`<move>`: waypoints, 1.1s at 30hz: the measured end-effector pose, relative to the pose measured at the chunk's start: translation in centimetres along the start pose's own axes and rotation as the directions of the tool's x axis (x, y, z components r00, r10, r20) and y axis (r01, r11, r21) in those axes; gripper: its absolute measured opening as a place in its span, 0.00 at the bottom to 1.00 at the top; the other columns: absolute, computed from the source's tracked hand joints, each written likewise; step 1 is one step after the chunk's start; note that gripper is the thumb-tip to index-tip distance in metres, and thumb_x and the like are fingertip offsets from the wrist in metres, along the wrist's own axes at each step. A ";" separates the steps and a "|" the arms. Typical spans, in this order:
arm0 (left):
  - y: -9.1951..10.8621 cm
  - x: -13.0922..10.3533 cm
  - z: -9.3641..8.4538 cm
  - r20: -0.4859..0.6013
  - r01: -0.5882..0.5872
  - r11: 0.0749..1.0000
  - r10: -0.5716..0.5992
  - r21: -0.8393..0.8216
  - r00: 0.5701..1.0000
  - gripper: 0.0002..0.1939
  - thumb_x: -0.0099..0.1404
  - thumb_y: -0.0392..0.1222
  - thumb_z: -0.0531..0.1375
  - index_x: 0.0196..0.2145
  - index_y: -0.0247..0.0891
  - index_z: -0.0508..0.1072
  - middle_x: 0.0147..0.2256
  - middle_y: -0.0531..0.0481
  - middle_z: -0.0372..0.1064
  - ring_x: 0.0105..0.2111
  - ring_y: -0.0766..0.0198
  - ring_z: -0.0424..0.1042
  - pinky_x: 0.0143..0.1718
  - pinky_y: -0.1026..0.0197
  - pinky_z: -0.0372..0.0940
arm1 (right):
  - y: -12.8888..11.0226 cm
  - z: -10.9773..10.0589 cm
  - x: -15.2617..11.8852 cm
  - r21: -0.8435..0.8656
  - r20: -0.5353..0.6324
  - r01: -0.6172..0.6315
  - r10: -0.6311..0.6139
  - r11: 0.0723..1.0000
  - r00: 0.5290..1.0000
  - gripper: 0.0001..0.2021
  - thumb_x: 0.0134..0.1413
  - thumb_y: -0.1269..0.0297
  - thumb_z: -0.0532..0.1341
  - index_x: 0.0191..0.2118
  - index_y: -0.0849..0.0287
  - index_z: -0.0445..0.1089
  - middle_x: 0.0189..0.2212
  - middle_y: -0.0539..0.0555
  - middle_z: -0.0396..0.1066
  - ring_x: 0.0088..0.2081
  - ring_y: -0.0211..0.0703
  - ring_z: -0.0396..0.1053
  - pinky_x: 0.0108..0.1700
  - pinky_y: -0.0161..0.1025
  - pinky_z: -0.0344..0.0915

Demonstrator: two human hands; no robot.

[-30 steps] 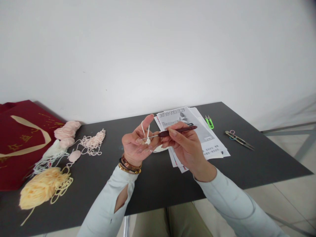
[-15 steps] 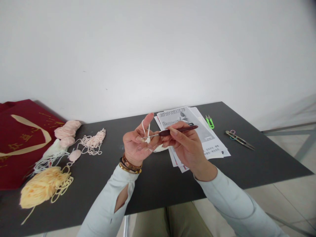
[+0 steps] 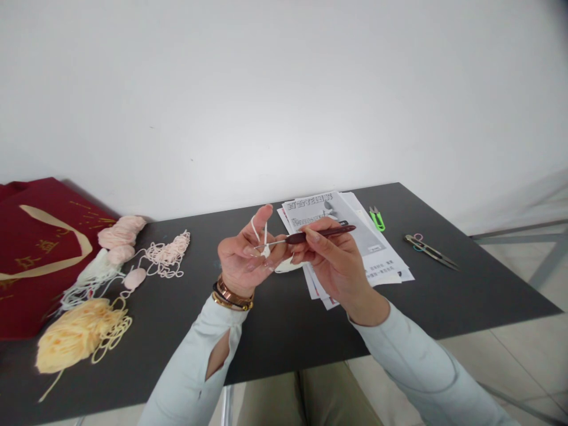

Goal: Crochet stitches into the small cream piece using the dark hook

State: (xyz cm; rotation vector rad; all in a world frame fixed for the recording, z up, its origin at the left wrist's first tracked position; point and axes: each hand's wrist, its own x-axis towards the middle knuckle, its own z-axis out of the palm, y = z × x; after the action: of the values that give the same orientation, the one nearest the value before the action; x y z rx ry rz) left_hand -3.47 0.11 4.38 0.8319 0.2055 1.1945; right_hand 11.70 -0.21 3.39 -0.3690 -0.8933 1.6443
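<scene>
My left hand (image 3: 244, 257) pinches a small piece of white yarn (image 3: 266, 251), and a strand loops up around its raised index finger. A crochet hook with a dark brown handle (image 3: 322, 233) is held in my right hand (image 3: 335, 257). Its thin metal shaft reaches left to the white yarn between my left fingers. Both hands are close together above the dark table (image 3: 275, 331). Under them, partly hidden by my fingers, is a larger white yarn bundle (image 3: 288, 266).
Printed sheets (image 3: 381, 260) lie behind my right hand, with green snips (image 3: 377, 219) and metal snips (image 3: 431, 252) further right. At the left are a red bag (image 3: 44, 254), pink yarn (image 3: 122, 232), pale yarn (image 3: 93, 272) and yellow yarn (image 3: 73, 340).
My left hand has shifted very slightly left, its raised index finger tilting a little left with the yarn loop. My right hand and the hook have hardly moved.
</scene>
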 end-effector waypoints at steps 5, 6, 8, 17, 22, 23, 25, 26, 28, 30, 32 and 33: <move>-0.5 -0.1 -0.4 -0.042 -0.006 1.000 0.005 -0.022 0.999 0.19 0.49 0.39 0.62 0.40 0.55 0.81 0.05 0.63 0.35 0.12 0.70 0.45 0.24 0.62 0.58 | 0.0 0.0 -0.1 -0.005 0.029 -0.007 0.007 1.000 1.000 0.07 0.50 0.61 0.70 0.34 0.56 0.75 0.25 0.49 0.80 0.24 0.34 0.76 0.27 0.28 0.74; -0.7 -0.1 -0.5 -0.054 -0.008 1.000 0.006 -0.025 0.999 0.19 0.50 0.39 0.62 0.40 0.54 0.81 0.05 0.63 0.34 0.11 0.70 0.44 0.24 0.62 0.57 | 0.0 0.0 -0.1 -0.006 0.031 -0.011 0.011 1.000 0.999 0.07 0.50 0.61 0.70 0.34 0.56 0.75 0.25 0.49 0.80 0.24 0.34 0.76 0.27 0.28 0.74; -1.0 -0.2 -0.7 -0.064 -0.011 0.999 0.008 -0.040 0.998 0.18 0.51 0.40 0.62 0.41 0.54 0.81 0.05 0.63 0.34 0.11 0.70 0.43 0.23 0.63 0.55 | 0.0 0.0 -0.1 -0.015 0.027 -0.021 0.021 1.000 0.999 0.07 0.51 0.62 0.70 0.34 0.56 0.75 0.25 0.48 0.79 0.23 0.34 0.75 0.27 0.29 0.74; -1.4 -0.2 -0.8 -0.104 0.005 1.000 -0.008 -0.030 0.995 0.16 0.51 0.44 0.64 0.39 0.58 0.80 0.05 0.62 0.33 0.12 0.69 0.47 0.24 0.61 0.56 | 0.1 -0.1 0.0 -0.059 0.017 -0.015 0.016 0.998 1.000 0.07 0.51 0.61 0.69 0.35 0.57 0.74 0.25 0.47 0.78 0.21 0.32 0.73 0.25 0.28 0.73; -1.4 0.0 -0.4 -0.045 0.004 0.998 -0.006 -0.062 0.999 0.18 0.50 0.43 0.64 0.40 0.59 0.80 0.05 0.62 0.34 0.11 0.68 0.47 0.22 0.61 0.54 | -0.1 0.0 0.0 -0.057 0.035 0.017 -0.015 0.998 0.999 0.06 0.52 0.62 0.69 0.33 0.57 0.74 0.24 0.48 0.78 0.22 0.32 0.73 0.24 0.27 0.72; -1.4 0.0 -0.4 -0.040 0.002 0.999 -0.005 -0.055 0.999 0.18 0.50 0.43 0.64 0.41 0.59 0.80 0.05 0.62 0.34 0.10 0.68 0.48 0.22 0.61 0.54 | -0.1 0.0 0.0 -0.060 0.030 0.016 -0.014 0.998 0.999 0.06 0.52 0.62 0.69 0.33 0.57 0.74 0.24 0.48 0.78 0.22 0.32 0.73 0.24 0.27 0.72; -1.5 0.0 -0.4 -0.054 -0.002 1.000 0.000 -0.026 0.999 0.17 0.50 0.44 0.64 0.40 0.59 0.80 0.05 0.62 0.33 0.10 0.68 0.48 0.23 0.61 0.54 | -0.1 0.0 0.0 -0.068 0.016 0.009 -0.008 0.998 1.000 0.07 0.51 0.61 0.70 0.33 0.56 0.74 0.24 0.47 0.78 0.22 0.33 0.73 0.23 0.28 0.72; -1.4 0.0 -0.3 -0.064 -0.003 1.000 0.003 -0.011 0.998 0.17 0.50 0.44 0.64 0.39 0.58 0.80 0.05 0.62 0.33 0.10 0.68 0.48 0.23 0.61 0.54 | -0.1 0.0 0.0 -0.068 0.012 0.005 -0.004 0.998 1.000 0.07 0.51 0.61 0.70 0.33 0.56 0.74 0.24 0.47 0.77 0.22 0.33 0.73 0.23 0.28 0.72; -1.4 0.0 -0.2 -0.074 -0.001 1.000 0.002 0.004 0.997 0.17 0.50 0.44 0.63 0.39 0.57 0.80 0.04 0.62 0.34 0.11 0.67 0.50 0.24 0.60 0.55 | -0.1 -0.1 0.0 -0.068 0.011 -0.003 0.003 0.998 1.000 0.07 0.51 0.61 0.70 0.34 0.56 0.74 0.24 0.47 0.77 0.23 0.33 0.73 0.23 0.27 0.72; -1.3 0.0 -0.1 -0.059 0.002 1.000 -0.002 0.001 0.998 0.18 0.49 0.43 0.62 0.39 0.56 0.80 0.04 0.62 0.36 0.11 0.67 0.51 0.25 0.60 0.57 | -0.1 -0.1 0.0 -0.067 0.012 -0.007 0.008 0.998 1.000 0.07 0.51 0.61 0.70 0.34 0.56 0.74 0.24 0.48 0.77 0.23 0.34 0.73 0.23 0.27 0.72; -1.3 0.0 -0.1 -0.027 0.004 1.000 -0.005 -0.015 1.000 0.20 0.50 0.41 0.61 0.41 0.56 0.80 0.04 0.61 0.40 0.12 0.67 0.52 0.25 0.60 0.57 | -0.1 -0.2 0.0 -0.066 0.011 -0.002 0.003 0.998 1.000 0.07 0.50 0.61 0.70 0.33 0.56 0.74 0.24 0.48 0.77 0.23 0.33 0.73 0.23 0.28 0.72; -1.3 -0.1 -0.1 -0.015 0.006 1.000 -0.006 -0.022 1.000 0.21 0.50 0.40 0.60 0.42 0.55 0.80 0.05 0.60 0.42 0.13 0.67 0.53 0.25 0.61 0.57 | -0.1 -0.2 0.0 -0.067 0.010 0.004 -0.004 0.998 1.000 0.07 0.51 0.61 0.70 0.33 0.56 0.74 0.24 0.47 0.77 0.23 0.33 0.72 0.23 0.28 0.71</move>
State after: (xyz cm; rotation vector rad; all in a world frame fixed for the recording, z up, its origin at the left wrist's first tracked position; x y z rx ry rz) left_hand -2.60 -0.05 3.42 0.8033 0.2067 1.1956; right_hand 11.90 -0.16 3.32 -0.4048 -0.9579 1.6168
